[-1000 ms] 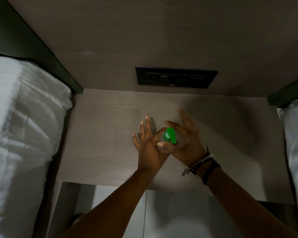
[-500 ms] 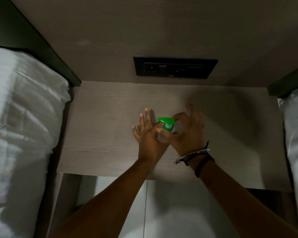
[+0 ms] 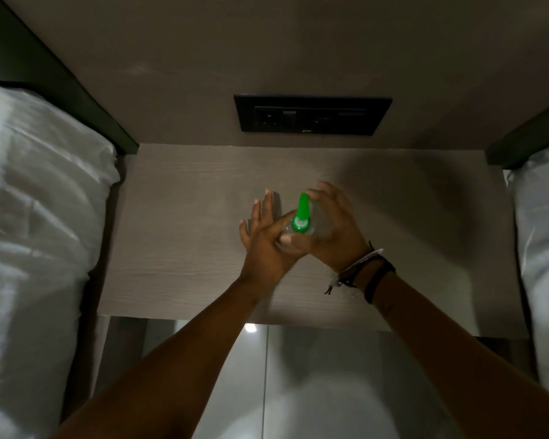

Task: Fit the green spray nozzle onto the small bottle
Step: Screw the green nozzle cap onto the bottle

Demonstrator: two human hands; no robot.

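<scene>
A green spray nozzle [image 3: 301, 214] sits on top of a small clear bottle [image 3: 318, 224], its spout pointing away from me toward the wall. My right hand [image 3: 336, 229] curls around the bottle's right side. My left hand [image 3: 267, 239] is at the bottle's left, thumb and forefinger pinched at the neck just below the green collar, the other fingers spread over the bedside table [image 3: 178, 236]. The bottle's lower part is hidden by my hands.
White bedding [image 3: 38, 223] lies at the left and another white bed edge [image 3: 542, 242] at the right. A black socket panel [image 3: 311, 115] is on the wall behind the table. Glossy floor tiles [image 3: 298, 381] show below the table's front edge.
The green nozzle has turned: its spout pointed down toward me, then sideways, and now points away toward the wall. Both hands stay on the bottle.
</scene>
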